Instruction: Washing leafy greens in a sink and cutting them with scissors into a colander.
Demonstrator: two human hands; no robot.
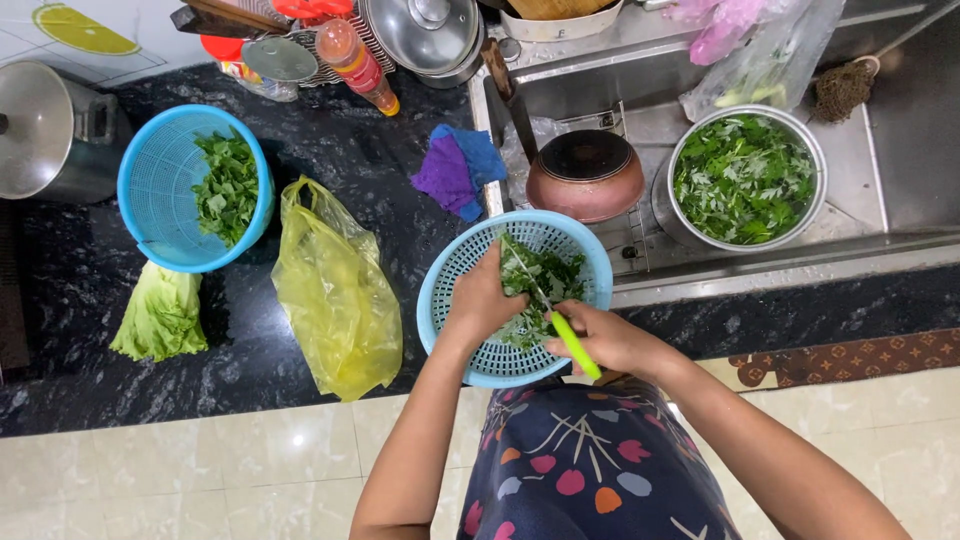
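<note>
My left hand [482, 297] grips a bunch of green leafy herbs [540, 285] over a light blue plastic colander [455, 275] at the counter's front edge. My right hand [605, 338] holds a knife with a lime-green handle [575, 347]; its blade [525, 268] lies across the herbs just beside my left fingers. Cut leaves lie in the colander under both hands.
A second blue colander [160, 190] with greens, a lettuce head [160, 312] and a yellow plastic bag [335, 290] lie on the black counter to the left. In the sink stand a steel pot of greens [745, 180] and a brown pan [585, 175]. A purple-blue cloth [455, 170] sits nearby.
</note>
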